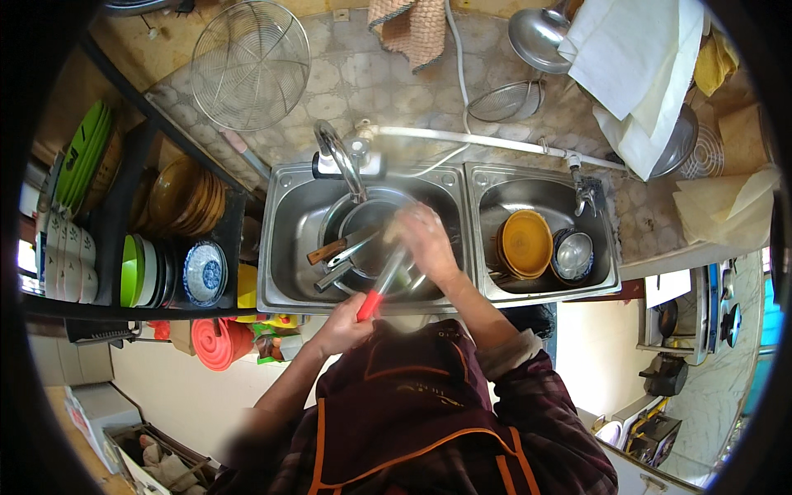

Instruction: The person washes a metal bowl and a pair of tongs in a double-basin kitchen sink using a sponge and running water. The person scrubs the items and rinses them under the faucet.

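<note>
My left hand (341, 327) grips the red handle (370, 306) of a tool with a long metal blade or shaft (391, 271), held over the left sink basin (291, 229). My right hand (430, 241), blurred, is at the tool's far end; a pale yellowish item shows by its fingers, too unclear to name. Below, a round metal basin (326, 224) sits in the sink. A knife with a wooden handle (327, 251) and a tool with a metal handle (334, 276) rest across its left rim. The chrome faucet (346, 158) arches over this basin.
In the right sink basin (495, 192) are brown bowls (527, 243) and blue-patterned bowls with a metal bowl (574, 255). A dish rack (179, 312) with stacked dishes stands left. A wire strainer (250, 65) and a ladle (539, 40) hang on the wall. A white pipe (458, 136) runs behind.
</note>
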Demonstrator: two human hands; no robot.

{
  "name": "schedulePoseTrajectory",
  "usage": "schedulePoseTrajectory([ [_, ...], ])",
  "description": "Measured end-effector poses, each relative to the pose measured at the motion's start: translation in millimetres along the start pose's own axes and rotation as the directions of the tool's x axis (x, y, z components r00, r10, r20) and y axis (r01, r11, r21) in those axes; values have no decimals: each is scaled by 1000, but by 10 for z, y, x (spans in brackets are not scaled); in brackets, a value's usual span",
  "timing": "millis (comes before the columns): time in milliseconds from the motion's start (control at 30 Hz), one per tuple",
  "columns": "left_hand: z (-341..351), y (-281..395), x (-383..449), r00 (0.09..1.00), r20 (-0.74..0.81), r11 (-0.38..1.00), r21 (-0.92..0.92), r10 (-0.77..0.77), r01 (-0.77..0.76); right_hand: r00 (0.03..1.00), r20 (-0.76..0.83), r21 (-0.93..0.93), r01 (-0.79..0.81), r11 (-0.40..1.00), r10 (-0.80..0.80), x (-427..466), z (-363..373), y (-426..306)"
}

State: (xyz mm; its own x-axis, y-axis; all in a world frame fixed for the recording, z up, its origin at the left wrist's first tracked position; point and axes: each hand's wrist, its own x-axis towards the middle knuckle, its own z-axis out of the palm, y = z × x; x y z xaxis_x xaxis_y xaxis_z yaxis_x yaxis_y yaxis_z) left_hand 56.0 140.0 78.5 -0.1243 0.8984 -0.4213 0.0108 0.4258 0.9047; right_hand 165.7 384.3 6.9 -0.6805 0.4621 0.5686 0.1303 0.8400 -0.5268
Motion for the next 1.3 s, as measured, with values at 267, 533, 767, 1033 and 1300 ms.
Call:
schedulePoseTrajectory([
  [267, -39, 168, -41, 993, 37, 990, -83, -112, 114, 986, -54, 150, 161, 975, -155, -82, -19, -48],
  [533, -9, -154, 345, 999, -4, 953, -301, -33, 30, 968, 245, 225, -4, 974, -52, -155, 226, 27],
  [767, -193, -505, 483, 998, 65, 619, -784, 6, 47, 968, 247, 410, -140, 901, 38, -500, 322, -682],
  [1033, -231, -503, 703, 974, -164, 303, -947, -153, -112, 937, 274, 218, 159, 963, -216, -481, 24, -1175],
  [1300, -245, -602, 850, 916, -379, 291, -898, -130, -330, 968, 196, 414, 63, 908, -156, -633, -102, -1001],
])
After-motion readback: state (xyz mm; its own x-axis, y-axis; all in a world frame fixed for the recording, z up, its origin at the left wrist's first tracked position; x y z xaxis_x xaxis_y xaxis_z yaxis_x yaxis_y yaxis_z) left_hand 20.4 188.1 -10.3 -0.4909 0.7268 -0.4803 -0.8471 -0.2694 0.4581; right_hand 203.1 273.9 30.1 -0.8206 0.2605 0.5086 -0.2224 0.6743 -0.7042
